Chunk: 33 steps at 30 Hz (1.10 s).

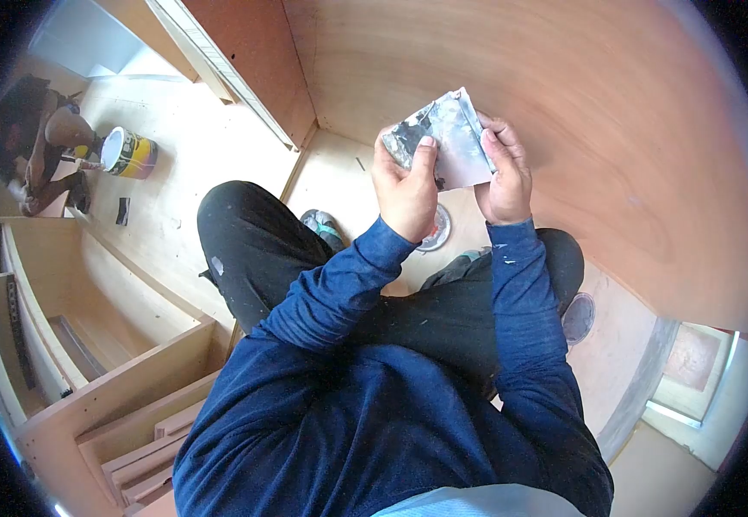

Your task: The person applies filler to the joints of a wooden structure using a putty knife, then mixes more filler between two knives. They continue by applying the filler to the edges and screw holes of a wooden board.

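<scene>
Both of my hands hold a flat, roughly square piece (460,142) with grey, white and dark smears, tilted in front of the wooden panel. My left hand (406,185) grips its left edge, thumb on the face. On the right side my right hand (506,172) has its thumb against the edge and fingers behind. Between my knees, partly hidden by my left wrist, a round lid or tin (439,231) with whitish smears lies on the floor.
A co-worker (42,142) crouches at the upper left beside a yellow and white bucket (137,155). Open wooden cabinet frames (124,370) stand at the left. A tall curved wooden panel (649,172) rises ahead and right. A dark round object (578,317) lies by my right knee.
</scene>
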Tool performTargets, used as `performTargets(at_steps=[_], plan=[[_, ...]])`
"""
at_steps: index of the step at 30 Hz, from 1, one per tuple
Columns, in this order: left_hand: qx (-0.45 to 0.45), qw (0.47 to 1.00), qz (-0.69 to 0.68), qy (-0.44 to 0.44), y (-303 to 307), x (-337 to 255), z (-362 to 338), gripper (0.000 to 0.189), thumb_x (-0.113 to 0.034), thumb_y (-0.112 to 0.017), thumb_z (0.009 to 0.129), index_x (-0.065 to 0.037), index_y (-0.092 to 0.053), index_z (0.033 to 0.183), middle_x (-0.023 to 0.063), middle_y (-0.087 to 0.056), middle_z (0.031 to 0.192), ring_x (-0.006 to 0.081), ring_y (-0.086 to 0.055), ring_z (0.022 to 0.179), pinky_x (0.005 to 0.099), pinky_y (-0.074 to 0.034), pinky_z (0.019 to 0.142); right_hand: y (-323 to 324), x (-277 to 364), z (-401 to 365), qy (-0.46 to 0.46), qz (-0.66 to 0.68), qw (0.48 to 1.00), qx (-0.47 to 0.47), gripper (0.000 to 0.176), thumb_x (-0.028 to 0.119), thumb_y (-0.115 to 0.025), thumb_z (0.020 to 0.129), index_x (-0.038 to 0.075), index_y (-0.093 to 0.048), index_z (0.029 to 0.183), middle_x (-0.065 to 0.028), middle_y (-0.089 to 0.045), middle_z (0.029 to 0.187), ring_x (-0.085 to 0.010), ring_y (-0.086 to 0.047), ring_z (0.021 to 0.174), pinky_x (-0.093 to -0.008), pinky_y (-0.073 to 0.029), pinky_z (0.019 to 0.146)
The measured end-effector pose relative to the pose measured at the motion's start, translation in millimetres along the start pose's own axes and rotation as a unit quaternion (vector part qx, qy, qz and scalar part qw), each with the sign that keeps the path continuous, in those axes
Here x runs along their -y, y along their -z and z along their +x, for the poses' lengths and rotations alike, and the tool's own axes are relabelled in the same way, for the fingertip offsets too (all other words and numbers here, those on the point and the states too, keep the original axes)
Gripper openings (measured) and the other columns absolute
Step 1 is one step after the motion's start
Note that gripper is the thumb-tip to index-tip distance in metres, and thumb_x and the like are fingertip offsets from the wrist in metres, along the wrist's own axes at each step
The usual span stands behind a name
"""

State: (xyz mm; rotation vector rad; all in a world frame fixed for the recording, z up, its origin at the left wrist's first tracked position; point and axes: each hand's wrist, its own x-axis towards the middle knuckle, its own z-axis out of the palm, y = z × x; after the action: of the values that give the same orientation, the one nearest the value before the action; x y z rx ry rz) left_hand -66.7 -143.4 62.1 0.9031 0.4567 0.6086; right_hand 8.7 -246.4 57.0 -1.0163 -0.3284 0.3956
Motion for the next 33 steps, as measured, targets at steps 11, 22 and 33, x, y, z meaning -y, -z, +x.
performTargets(at_steps=[11,22,33], plan=[[0.022,0.998,0.051,-0.034,10,7,7,0.021,-0.007,-0.06,0.09,-0.002,-0.052,0.109,0.0042,-0.06,0.094,0.0103,-0.057,0.084,0.0265,-0.047,0.076,2,0,1,0.052,-0.183,0.982,-0.013,0.019,0.008,-0.052,0.093,0.0,-0.064,0.106,-0.0057,-0.061,0.114,-0.0145,-0.056,0.105,-0.0283,-0.042,0.093],[0.017,0.999,0.024,-0.043,14,18,11,0.023,-0.007,-0.062,0.089,-0.003,-0.052,0.11,0.0045,-0.061,0.094,0.0105,-0.057,0.084,0.0272,-0.048,0.076,5,6,3,0.117,-0.376,0.919,0.025,0.018,0.01,-0.054,0.093,0.0,-0.064,0.104,-0.0136,-0.064,0.11,-0.0197,-0.058,0.106,-0.0301,-0.042,0.093],[-0.246,0.967,0.035,-0.06,70,69,113,0.021,-0.006,-0.061,0.088,0.0,-0.056,0.108,0.0071,-0.064,0.09,0.0162,-0.062,0.079,0.0295,-0.05,0.071,29,19,7,0.011,-0.306,0.945,-0.113,0.031,0.029,-0.049,0.1,0.007,-0.06,0.119,-0.0007,-0.063,0.109,-0.0108,-0.06,0.097,-0.0292,-0.05,0.076]])
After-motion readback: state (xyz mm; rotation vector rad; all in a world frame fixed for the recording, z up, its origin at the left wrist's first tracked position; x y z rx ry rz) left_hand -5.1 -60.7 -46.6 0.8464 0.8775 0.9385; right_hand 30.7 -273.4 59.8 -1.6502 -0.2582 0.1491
